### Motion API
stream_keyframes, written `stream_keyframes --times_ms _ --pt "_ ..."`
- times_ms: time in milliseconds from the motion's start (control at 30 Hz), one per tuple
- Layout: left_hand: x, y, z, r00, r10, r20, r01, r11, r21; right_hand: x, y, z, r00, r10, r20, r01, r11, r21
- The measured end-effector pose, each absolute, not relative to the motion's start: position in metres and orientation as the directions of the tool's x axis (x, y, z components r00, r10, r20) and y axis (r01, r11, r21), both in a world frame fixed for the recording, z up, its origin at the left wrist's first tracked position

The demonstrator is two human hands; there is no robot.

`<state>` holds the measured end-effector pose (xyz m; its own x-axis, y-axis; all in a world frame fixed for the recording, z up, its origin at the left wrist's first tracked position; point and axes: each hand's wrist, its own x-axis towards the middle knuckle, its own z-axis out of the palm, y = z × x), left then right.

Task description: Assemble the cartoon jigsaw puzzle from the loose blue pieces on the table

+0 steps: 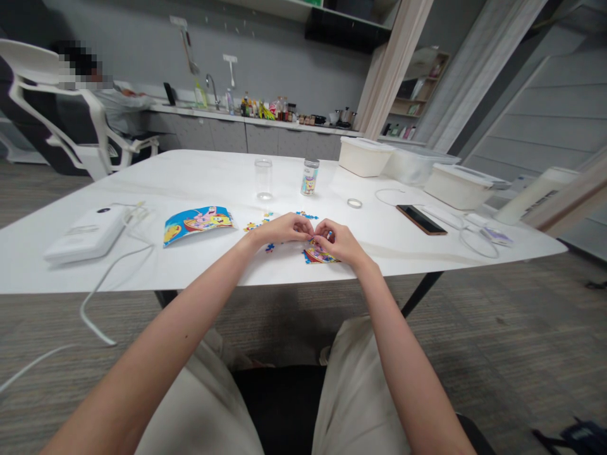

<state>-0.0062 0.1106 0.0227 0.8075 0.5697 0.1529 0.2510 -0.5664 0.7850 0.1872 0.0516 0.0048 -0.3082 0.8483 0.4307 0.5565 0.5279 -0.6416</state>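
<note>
My left hand (290,229) and my right hand (339,242) meet over the table, fingers closed in pinches; what they pinch is too small to make out. Below my right hand lies a joined patch of colourful puzzle (320,256), partly hidden by it. Loose puzzle pieces (270,248) lie around my left hand, with others (307,215) behind the hands. A curved cartoon picture sheet (198,222) rests to the left. Farther back stand a clear jar (263,180) and a printed canister (310,177).
On the white table (213,170) are a white box (85,234) with cables at left, a ring (354,203), a phone (421,219) and lidded containers (364,157) at right. A person (121,107) sits back left beyond a white chair (61,114).
</note>
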Motion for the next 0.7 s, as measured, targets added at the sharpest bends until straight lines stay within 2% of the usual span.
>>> stream_keyframes --times_ms 300,533,700 --pt "-0.0052 0.1115 0.0205 0.806 0.570 0.163 0.226 -0.549 0.804 0.1867 0.0515 0.0048 -0.304 0.841 0.449 0.547 0.539 -0.640" --pt "-0.0062 0.1091 0.0237 0.820 0.547 0.165 0.255 -0.608 0.752 0.1864 0.0544 0.0023 -0.268 0.856 0.441 0.546 0.512 -0.663" --pt "-0.0062 0.1115 0.0211 0.822 0.547 0.159 0.245 -0.591 0.769 0.1862 0.0536 0.0026 -0.278 0.857 0.434 0.546 0.513 -0.663"
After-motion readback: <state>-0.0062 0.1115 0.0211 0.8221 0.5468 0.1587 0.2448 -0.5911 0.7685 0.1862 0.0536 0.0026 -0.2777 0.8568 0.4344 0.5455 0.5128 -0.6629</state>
